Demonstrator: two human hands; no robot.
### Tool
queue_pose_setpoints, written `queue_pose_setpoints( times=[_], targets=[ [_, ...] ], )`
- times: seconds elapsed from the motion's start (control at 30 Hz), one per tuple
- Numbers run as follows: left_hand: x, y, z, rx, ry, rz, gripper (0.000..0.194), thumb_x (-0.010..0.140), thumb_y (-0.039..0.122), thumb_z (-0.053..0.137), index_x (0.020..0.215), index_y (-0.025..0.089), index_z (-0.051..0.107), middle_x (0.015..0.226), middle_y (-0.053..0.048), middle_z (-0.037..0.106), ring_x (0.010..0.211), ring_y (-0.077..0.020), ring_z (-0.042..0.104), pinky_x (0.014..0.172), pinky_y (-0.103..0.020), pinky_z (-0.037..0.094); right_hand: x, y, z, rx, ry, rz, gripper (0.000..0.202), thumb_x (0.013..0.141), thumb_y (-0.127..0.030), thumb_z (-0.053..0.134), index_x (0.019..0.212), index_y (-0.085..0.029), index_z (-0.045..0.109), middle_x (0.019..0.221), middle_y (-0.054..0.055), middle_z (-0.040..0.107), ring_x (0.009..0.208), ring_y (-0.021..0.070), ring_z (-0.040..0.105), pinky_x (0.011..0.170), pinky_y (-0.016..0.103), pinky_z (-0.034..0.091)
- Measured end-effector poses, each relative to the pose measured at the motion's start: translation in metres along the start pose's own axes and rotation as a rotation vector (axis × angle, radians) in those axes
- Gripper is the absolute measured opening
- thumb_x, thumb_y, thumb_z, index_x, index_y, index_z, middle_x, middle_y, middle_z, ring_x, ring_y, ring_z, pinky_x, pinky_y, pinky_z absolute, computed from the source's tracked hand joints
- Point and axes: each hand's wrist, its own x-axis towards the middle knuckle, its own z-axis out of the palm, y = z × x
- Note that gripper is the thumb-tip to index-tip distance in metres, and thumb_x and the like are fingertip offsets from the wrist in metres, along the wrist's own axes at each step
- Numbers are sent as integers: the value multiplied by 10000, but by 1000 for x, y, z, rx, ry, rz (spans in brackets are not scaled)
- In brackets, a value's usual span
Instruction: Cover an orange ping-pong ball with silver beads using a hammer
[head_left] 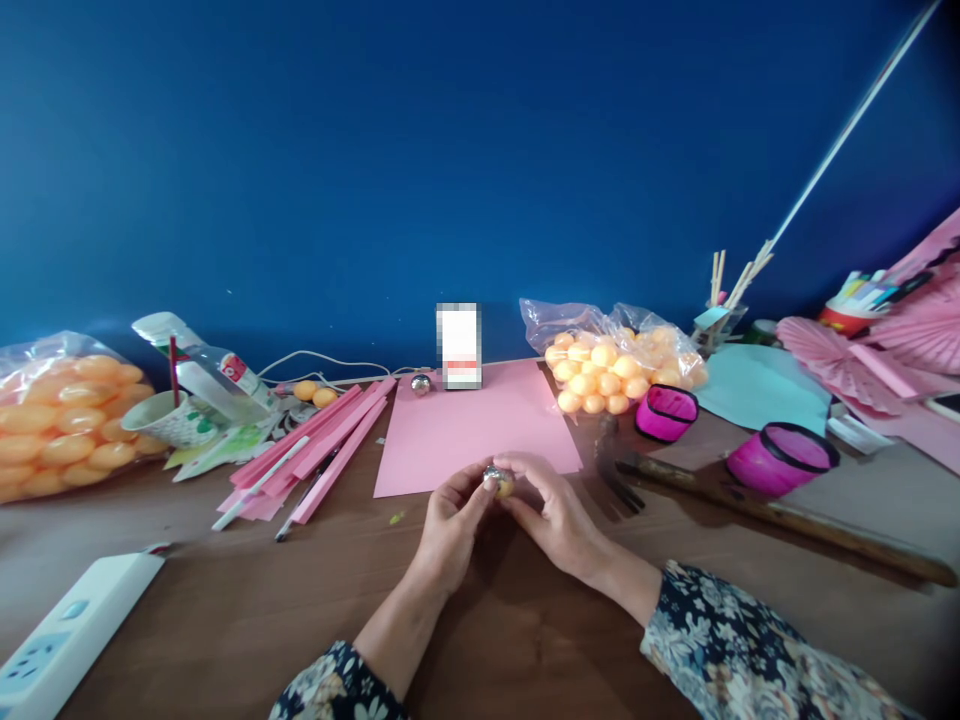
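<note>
Just in front of the pink sheet's near edge, both hands grip a small orange-yellow ball (501, 487) with a shiny silver covering on its upper part. My left hand (454, 515) pinches it between thumb and fingers from the left. From the right, my right hand (551, 515) has thumb and fingertips closed on it. Fingers hide part of the ball. The pink sheet (472, 435) lies flat on the table. On its far left corner rests a silver ball (421, 385). A pixelated white upright object (460, 345) stands at its back.
Bags of orange balls (600, 370) stand behind right and far left (67, 430). Pink paper strips (322, 445), a paper cup (169, 418) and a plastic bottle (225, 375) lie left. A hammer (750, 510) and magenta containers (784, 460) sit right; a power strip (79, 630) is front left.
</note>
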Motion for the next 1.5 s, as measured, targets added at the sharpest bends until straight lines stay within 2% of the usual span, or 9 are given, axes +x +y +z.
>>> queue_pose_setpoints(
  times=[0.13, 0.23, 0.4, 0.5, 0.67, 0.83, 1.07, 1.27, 1.5],
  targets=[
    [1, 1, 2, -71, 50, 4, 282, 682, 203, 687, 945, 124, 625, 905, -80, 681, 812, -155, 639, 716, -233, 495, 1, -3, 0, -31, 4, -21, 397, 783, -167, 575, 1162, -242, 481, 1160, 66, 535, 1080, 207, 509, 925, 371, 444],
    [4, 3, 0, -145, 100, 34, 258, 687, 210, 683, 929, 143, 622, 914, -59, 676, 794, -137, 641, 684, -218, 502, 3, -1, -4, -136, 88, -6, 400, 794, -207, 572, 1175, -226, 453, 1138, 72, 539, 1032, 198, 530, 885, 347, 461],
    [11, 5, -8, -240, 175, 67, 210, 694, 221, 679, 885, 152, 625, 908, -46, 682, 875, -163, 640, 781, -264, 501, 11, 20, -20, -445, 208, -10, 252, 837, -223, 487, 1087, -195, 499, 1062, 93, 572, 996, 228, 533, 855, 391, 457],
    [12, 5, -8, -248, 169, 63, 231, 710, 213, 665, 930, 153, 623, 894, -44, 682, 881, -169, 642, 806, -281, 497, 15, 28, -26, -637, 147, -30, 230, 828, -182, 469, 1050, -182, 530, 1018, 98, 589, 983, 250, 518, 848, 413, 440],
    [11, 7, -6, -214, 159, 91, 304, 725, 206, 649, 1019, 141, 605, 917, -66, 683, 855, -159, 645, 816, -287, 494, 17, 26, -25, -810, -8, -27, 196, 857, -162, 423, 962, -194, 586, 935, 78, 589, 907, 221, 510, 799, 347, 426],
    [9, 4, -5, -189, 153, 77, 325, 747, 228, 627, 1059, 148, 588, 924, -64, 679, 842, -144, 638, 807, -278, 495, 20, 27, -22, -923, -43, -24, 154, 856, -209, 460, 871, -212, 613, 840, 61, 580, 799, 202, 491, 713, 308, 391],
    [7, 4, -3, -201, 110, 34, 384, 742, 236, 633, 1115, 181, 564, 970, -56, 666, 905, -149, 617, 856, -294, 475, 22, 30, -22, -862, -20, -22, 165, 849, -226, 476, 755, -208, 611, 769, 59, 587, 731, 196, 490, 697, 310, 357],
    [5, 4, -3, -160, 88, 34, 448, 737, 235, 639, 1171, 216, 531, 1007, -45, 652, 900, -140, 615, 837, -285, 480, 18, 22, -23, -776, 31, 5, 133, 843, -190, 460, 808, -215, 585, 767, 41, 612, 735, 201, 512, 654, 297, 365],
    [6, -1, -6, -141, 81, 57, 419, 732, 202, 643, 1141, 193, 554, 1024, -52, 655, 940, -138, 607, 917, -302, 436, 14, 18, -21, -359, 122, 48, 126, 854, -198, 444, 879, -203, 567, 874, 41, 631, 824, 188, 576, 723, 290, 434]
  ],
)
